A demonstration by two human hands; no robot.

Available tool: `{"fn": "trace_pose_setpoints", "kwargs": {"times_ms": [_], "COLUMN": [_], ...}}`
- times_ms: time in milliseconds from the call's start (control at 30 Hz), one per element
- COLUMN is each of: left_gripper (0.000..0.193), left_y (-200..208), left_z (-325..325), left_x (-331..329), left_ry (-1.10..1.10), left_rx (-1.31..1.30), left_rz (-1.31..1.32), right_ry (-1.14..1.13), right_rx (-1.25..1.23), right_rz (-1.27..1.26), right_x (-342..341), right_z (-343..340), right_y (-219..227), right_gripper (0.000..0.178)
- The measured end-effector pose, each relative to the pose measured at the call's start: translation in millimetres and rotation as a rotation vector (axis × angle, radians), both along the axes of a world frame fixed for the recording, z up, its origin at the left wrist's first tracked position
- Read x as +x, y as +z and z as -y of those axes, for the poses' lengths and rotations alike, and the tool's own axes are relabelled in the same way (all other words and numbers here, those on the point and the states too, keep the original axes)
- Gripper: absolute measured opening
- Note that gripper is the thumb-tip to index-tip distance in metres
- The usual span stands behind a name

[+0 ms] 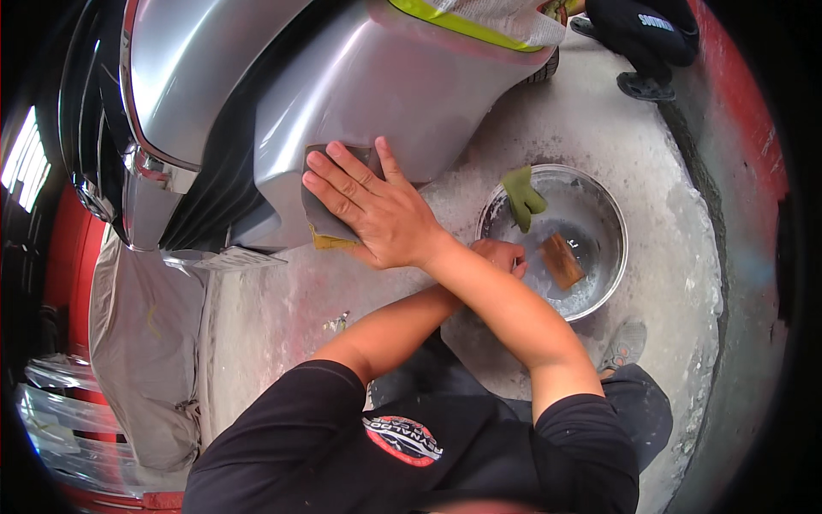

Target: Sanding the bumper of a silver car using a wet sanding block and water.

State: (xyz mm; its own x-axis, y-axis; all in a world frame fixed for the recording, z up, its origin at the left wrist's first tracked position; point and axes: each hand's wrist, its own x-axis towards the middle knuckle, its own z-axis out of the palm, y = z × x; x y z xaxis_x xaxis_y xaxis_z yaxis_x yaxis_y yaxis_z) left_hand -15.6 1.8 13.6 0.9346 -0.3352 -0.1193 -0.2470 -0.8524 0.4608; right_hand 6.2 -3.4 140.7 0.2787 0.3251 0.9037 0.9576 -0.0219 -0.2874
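Note:
My forearms cross, the right above the left. My right hand [377, 206] lies with fingers spread over a dark grey sheet of sandpaper [322, 199], holding it against a silver car bumper [385, 94]. An ochre edge of the sheet shows near my thumb. My left hand [501, 255] is closed at the near-left rim of a round metal basin [622, 248]; whatever its fingers hold is hidden. A green cloth-like piece [523, 199] hangs over the basin's far rim, and a brown block [562, 261] lies inside.
The car's black grille [218, 188] and headlight side are at left. A grey cover [141, 343] drapes something red beyond. At the far right, a person in dark clothes [646, 34] crouches by the wall [753, 171]. My foot [623, 344] rests on the concrete floor [659, 214] near the basin.

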Motion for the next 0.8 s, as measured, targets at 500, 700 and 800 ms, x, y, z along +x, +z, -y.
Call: {"fn": "trace_pose_setpoints", "kwargs": {"times_ms": [500, 700, 800], "left_gripper": [0.018, 0.018, 0.017], "left_y": [-8.9, -5.2, -6.3], "left_z": [-6.8, -7.4, -4.7], "left_x": [0.4, -0.7, -0.8], "left_ry": [-0.052, -0.017, -0.020], "left_rx": [-0.043, 0.038, -0.021], "left_rz": [-0.030, 0.009, -0.020], "right_ry": [-0.027, -0.014, -0.052], "right_rx": [-0.050, 0.004, -0.115], "right_rz": [0.075, 0.057, 0.054], "right_x": [8.2, -2.3, 3.9], "right_z": [11.3, -4.2, 11.7], "right_y": [-17.8, 3.9, -13.3], "right_gripper": [0.085, 0.082, 0.081]}}
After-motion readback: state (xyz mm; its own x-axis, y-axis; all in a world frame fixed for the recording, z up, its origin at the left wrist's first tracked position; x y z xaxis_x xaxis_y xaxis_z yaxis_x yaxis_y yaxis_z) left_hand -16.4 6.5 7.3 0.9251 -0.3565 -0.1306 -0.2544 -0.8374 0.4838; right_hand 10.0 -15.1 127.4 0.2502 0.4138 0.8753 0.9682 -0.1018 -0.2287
